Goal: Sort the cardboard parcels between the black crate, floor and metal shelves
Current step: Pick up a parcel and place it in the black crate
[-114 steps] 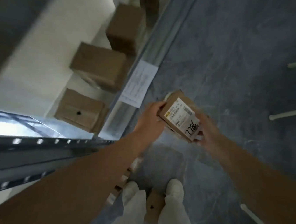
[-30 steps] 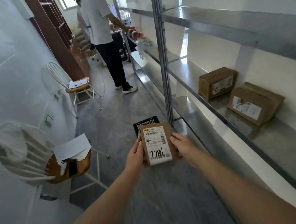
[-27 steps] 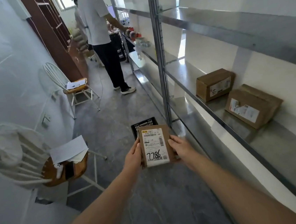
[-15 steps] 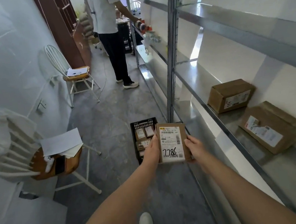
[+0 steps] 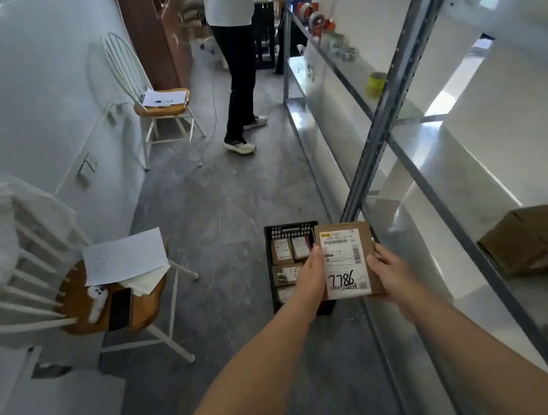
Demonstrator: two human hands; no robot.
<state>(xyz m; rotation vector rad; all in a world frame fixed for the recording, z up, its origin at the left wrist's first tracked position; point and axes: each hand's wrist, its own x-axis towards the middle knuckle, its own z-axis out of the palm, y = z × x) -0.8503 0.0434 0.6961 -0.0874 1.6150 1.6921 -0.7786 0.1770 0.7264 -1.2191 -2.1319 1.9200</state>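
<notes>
Here the small cardboard parcel (image 5: 346,260) is held up in the air between both hands, with its white label facing the camera; the handwritten number 7786 is on the lower part of the label. The left hand (image 5: 309,279) grips the left edge, its thumb lying on the front face. The right hand (image 5: 389,274) grips the right edge, its fingers curled around the side and behind the parcel.

In the picture the parcel covers the right side of the black crate (image 5: 290,231), which stands on the grey floor (image 5: 219,213) just beside the metal shelves (image 5: 390,100). Several flat labelled parcels (image 5: 282,250) lie inside the crate. On a shelf board at the right there is a bigger brown box (image 5: 536,237), and farther along a yellow roll (image 5: 375,84).

At the left, near the white wall, a white chair (image 5: 114,312) with a wooden seat carries sheets of paper (image 5: 123,255) and a dark phone (image 5: 120,308). A second white chair (image 5: 161,109) stands farther back, also with paper on it. Another person (image 5: 238,76) in dark trousers stands at the far end of the aisle.
</notes>
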